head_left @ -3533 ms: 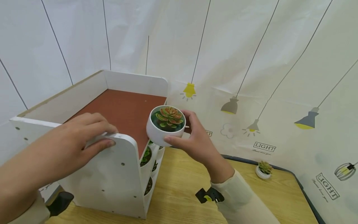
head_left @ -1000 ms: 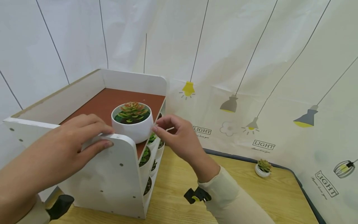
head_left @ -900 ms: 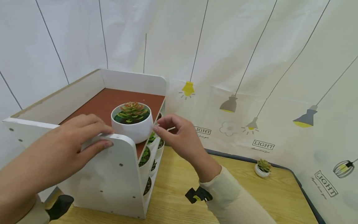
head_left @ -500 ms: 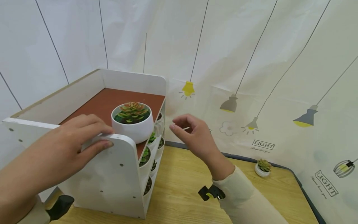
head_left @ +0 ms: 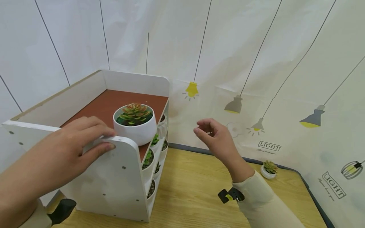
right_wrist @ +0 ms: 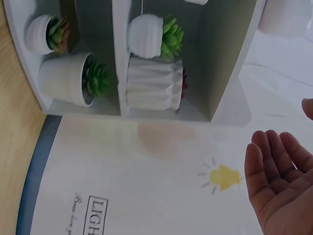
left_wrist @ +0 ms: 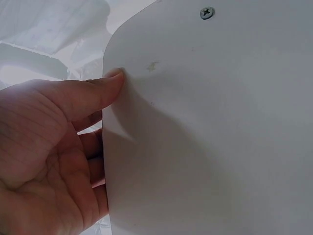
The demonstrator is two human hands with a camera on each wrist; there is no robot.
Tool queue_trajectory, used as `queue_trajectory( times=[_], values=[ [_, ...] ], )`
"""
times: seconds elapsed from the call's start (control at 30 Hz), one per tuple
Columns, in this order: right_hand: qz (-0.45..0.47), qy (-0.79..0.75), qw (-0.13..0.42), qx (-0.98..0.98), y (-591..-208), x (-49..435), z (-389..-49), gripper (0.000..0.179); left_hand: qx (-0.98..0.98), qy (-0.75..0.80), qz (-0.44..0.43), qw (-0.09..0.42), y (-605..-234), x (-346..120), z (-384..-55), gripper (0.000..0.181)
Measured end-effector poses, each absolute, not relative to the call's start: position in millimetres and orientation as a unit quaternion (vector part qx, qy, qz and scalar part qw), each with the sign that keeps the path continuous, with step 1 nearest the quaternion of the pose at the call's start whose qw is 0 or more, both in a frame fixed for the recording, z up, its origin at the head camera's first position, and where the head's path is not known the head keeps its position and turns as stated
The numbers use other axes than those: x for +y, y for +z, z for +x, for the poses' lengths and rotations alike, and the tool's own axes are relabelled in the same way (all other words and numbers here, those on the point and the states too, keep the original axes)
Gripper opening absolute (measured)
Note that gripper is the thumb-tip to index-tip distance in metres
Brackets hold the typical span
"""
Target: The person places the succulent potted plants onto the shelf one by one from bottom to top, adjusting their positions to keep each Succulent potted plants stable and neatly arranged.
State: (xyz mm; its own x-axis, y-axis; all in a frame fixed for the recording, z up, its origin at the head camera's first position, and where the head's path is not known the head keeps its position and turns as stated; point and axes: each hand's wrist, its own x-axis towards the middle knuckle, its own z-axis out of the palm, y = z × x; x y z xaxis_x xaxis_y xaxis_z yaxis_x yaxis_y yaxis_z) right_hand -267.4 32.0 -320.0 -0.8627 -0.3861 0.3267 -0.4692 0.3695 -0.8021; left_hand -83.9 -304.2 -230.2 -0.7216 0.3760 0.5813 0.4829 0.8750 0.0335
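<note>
A potted succulent in a round white pot stands upright on the red-brown top of a white shelf unit, near its front corner. My left hand grips the upper edge of the unit's side panel. Its thumb presses on the panel's outer face, as the left wrist view also shows, with the other fingers passing over the edge. To the right of the pot and apart from it, my right hand hangs in the air, fingers loosely bent around nothing. The right wrist view shows its bare palm and fingers.
Several more potted plants sit on the lower shelves, among them a ribbed white pot and a smooth one. A small succulent stands on the wooden table near its back right corner. A patterned wall sheet hangs behind.
My right hand carried the potted succulent left onto the unit's top, let it go, then drew away to the right. My left hand has kept its grip on the side panel.
</note>
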Motion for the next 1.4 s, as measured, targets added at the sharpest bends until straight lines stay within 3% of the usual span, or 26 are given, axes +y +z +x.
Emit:
queue_trajectory(
  times=[1.17,1.4],
  values=[
    [0.013,0.477,0.006,-0.879,-444,179,-308,0.075,-0.926,-0.091,-0.225,0.289,-230,-304,-83,0.041],
    [-0.025,0.463,0.037,-0.885,-468,205,-310,0.074,-0.925,-0.092,-0.225,0.292,-230,-304,-83,0.042]
  ],
)
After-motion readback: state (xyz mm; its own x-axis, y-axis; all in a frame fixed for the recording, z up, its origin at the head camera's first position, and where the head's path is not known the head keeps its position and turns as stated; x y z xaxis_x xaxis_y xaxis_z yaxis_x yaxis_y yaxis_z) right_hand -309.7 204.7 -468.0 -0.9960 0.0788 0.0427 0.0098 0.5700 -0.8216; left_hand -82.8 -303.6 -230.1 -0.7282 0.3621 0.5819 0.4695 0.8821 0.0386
